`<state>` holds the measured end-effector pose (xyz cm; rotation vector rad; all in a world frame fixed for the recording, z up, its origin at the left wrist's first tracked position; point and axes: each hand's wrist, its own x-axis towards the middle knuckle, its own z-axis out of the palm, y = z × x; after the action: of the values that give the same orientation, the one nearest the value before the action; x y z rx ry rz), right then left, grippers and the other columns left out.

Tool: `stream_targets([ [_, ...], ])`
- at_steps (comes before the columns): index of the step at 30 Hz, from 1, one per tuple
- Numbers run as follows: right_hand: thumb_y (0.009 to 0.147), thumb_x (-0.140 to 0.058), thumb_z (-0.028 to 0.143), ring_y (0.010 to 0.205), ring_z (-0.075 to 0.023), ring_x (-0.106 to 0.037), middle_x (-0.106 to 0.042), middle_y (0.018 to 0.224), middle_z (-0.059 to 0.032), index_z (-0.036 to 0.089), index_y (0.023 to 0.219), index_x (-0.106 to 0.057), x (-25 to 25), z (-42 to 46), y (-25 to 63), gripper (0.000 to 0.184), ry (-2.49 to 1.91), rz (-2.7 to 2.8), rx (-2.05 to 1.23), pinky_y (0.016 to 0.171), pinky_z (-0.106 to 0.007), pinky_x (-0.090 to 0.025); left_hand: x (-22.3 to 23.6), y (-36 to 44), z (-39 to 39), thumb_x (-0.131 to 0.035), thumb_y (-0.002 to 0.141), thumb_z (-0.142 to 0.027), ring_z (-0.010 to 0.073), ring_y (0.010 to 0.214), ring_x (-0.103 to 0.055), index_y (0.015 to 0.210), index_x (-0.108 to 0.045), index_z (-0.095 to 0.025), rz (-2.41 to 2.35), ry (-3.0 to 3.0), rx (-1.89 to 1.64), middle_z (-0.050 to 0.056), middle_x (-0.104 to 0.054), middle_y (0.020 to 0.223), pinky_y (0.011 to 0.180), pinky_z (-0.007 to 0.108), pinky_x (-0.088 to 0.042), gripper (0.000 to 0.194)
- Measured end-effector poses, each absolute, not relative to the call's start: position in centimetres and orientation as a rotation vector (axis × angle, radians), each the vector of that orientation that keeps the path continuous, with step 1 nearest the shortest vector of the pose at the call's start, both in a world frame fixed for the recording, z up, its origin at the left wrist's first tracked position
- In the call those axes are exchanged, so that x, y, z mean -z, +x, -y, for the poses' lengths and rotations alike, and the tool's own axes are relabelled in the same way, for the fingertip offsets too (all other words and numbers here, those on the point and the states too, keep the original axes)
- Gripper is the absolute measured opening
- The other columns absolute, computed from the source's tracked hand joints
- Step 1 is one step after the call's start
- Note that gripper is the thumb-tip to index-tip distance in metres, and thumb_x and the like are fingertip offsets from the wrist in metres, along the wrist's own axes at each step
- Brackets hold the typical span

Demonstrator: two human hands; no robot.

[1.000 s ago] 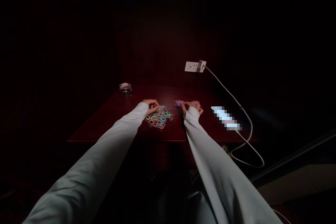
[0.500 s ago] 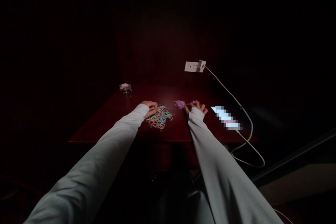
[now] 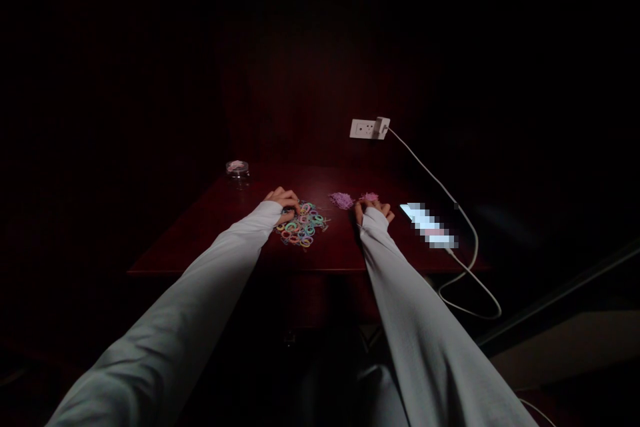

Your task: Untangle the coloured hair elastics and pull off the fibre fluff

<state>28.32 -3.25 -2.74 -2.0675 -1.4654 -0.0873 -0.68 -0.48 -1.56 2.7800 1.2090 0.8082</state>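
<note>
A heap of small pastel rings, like little hair ties, lies on the dark red table with thin pieces mixed in. My left hand rests at the heap's far left edge, fingers bent and thumb apart, with nothing visible between them. Farther right is a small pile of thin purple bits. My right hand is curled just in front of a pile of pink bits, partly covering it. Its fingertips are hidden, so what they hold cannot be made out.
A clear round container with something pinkish on top stands at the back left. At right lies a lit phone on a white cable, which runs up to a charger in the wall socket. The table's front edge is near.
My right hand has moved right, from beside the purple pile to the pink one, uncovering the purple bits. My left hand stays at the rings, its fingers lifting and spreading a little.
</note>
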Motion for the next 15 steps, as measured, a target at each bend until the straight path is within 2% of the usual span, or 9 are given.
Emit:
stream_targets([
  [9, 0.099, -0.048, 0.035, 0.124, -0.0339, -0.048, -0.07, 0.133, -0.0088, 0.024, 0.115, -0.077, 1.7, 4.0, 27.8, 0.035, -2.11, 1.491, 0.028, 0.102, -0.044, -0.03, 2.2, -1.1, -0.6, -0.065, 0.087, -0.026, 0.0236, 0.101, -0.051, 0.1, -0.078, -0.029, -1.137, 2.774, -0.794, 0.002, -0.07, 0.111, 0.089, 0.037, -0.039, 0.019],
  [15, 0.1, -0.047, 0.037, 0.125, -0.0337, -0.048, -0.07, 0.134, -0.0084, 0.025, 0.116, -0.077, 1.5, 4.3, 27.6, 0.036, -2.123, 1.504, 0.041, 0.101, -0.044, -0.03, 2.7, -1.3, -1.3, -0.067, 0.087, -0.029, 0.0236, 0.102, -0.05, 0.097, -0.078, -0.029, -1.138, 2.753, -0.781, 0.002, -0.069, 0.114, 0.092, 0.038, -0.04, 0.015],
])
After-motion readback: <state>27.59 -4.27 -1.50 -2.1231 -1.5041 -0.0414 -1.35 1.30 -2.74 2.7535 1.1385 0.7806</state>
